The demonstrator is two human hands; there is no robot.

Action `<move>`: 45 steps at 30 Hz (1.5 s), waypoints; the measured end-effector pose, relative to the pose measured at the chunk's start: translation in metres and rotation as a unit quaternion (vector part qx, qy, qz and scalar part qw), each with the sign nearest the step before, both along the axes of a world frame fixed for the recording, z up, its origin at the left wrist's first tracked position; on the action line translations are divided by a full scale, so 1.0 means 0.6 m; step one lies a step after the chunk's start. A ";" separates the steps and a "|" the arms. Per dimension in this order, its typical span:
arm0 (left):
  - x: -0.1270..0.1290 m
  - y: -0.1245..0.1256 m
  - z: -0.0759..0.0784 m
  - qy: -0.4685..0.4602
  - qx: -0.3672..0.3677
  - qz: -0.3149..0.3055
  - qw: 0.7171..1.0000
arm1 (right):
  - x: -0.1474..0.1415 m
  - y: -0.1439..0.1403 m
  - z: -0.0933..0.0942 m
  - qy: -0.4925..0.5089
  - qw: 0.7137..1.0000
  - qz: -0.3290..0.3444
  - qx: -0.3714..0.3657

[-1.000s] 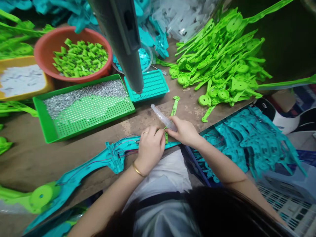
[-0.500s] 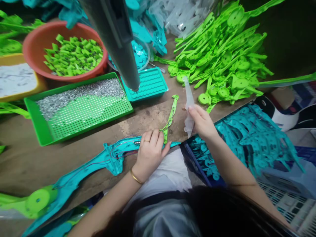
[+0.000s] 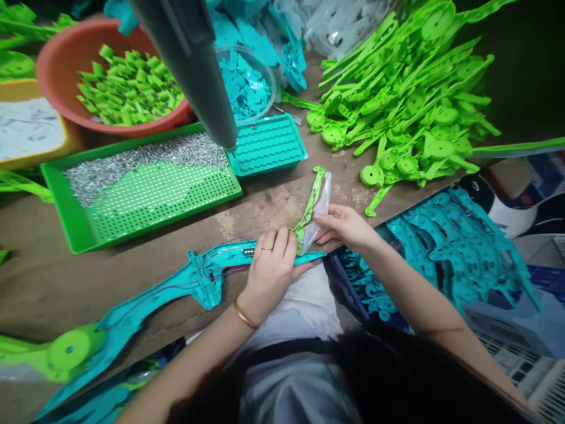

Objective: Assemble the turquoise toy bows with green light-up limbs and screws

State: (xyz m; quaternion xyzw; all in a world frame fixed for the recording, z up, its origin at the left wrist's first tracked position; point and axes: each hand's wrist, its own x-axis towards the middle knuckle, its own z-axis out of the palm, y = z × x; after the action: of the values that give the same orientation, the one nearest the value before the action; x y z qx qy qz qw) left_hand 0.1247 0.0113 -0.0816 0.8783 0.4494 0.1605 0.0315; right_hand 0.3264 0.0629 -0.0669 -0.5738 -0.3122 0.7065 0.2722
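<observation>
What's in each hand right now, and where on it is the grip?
Right hand pinches the clear plastic piece at its lower end. Left hand presses the teal part, fingertips on the green strip's near end.

The person's left hand [image 3: 270, 268] lies palm down with the knuckles up, its fingers curled forward and pressed together at the tips, a ring on one finger and a thin bangle at the wrist; the bare forearm runs back and down toward the lower left. The right hand [image 3: 344, 227] sits just beside it, turned toward the left one, thumb and fingertips closed in a pinching grip. Its bare forearm stretches back to the lower right, elbow bent.
</observation>
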 end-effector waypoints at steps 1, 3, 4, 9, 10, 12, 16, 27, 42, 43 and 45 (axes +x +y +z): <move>0.000 0.000 0.000 -0.001 0.004 -0.001 1.000 | 0.000 0.000 0.000 -0.009 1.000 0.000 0.003; 0.000 0.001 0.001 0.000 0.013 -0.005 1.000 | 0.000 0.002 0.004 -0.028 1.000 0.001 0.007; 0.001 0.002 0.001 0.001 0.017 -0.006 1.000 | -0.002 0.003 0.007 -0.038 0.999 0.004 0.006; 0.003 0.002 0.002 0.007 0.027 -0.001 1.000 | -0.014 0.013 0.026 -0.161 0.985 0.058 -0.006; 0.004 0.002 0.002 0.005 0.030 0.001 1.000 | -0.016 0.015 0.030 -0.193 0.978 0.077 -0.002; 0.003 0.002 0.001 -0.007 0.040 0.001 0.999 | -0.015 0.018 0.034 -0.240 0.964 0.119 0.012; -0.002 0.003 -0.001 -0.007 0.050 -0.024 0.998 | 0.004 0.036 0.031 -0.310 0.931 0.186 0.047; -0.007 0.002 -0.002 -0.002 0.050 -0.038 0.998 | 0.052 0.134 0.019 -0.250 0.955 0.070 0.143; -0.003 0.000 -0.004 0.007 0.054 -0.059 0.997 | 0.071 0.130 0.034 -0.409 0.890 0.089 0.184; -0.002 -0.001 -0.002 0.014 0.052 -0.058 0.997 | 0.073 0.139 0.043 -0.467 0.854 0.089 0.212; 0.001 -0.003 0.003 0.034 0.043 -0.048 0.997 | 0.081 0.164 0.059 -0.583 0.765 0.057 0.267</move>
State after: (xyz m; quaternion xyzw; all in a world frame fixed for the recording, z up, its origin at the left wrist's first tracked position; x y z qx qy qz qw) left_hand 0.1251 0.0095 -0.0796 0.9043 0.4000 0.1484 -0.0137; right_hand 0.3747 0.1614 -0.0313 -0.7603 -0.6193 0.1380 0.1391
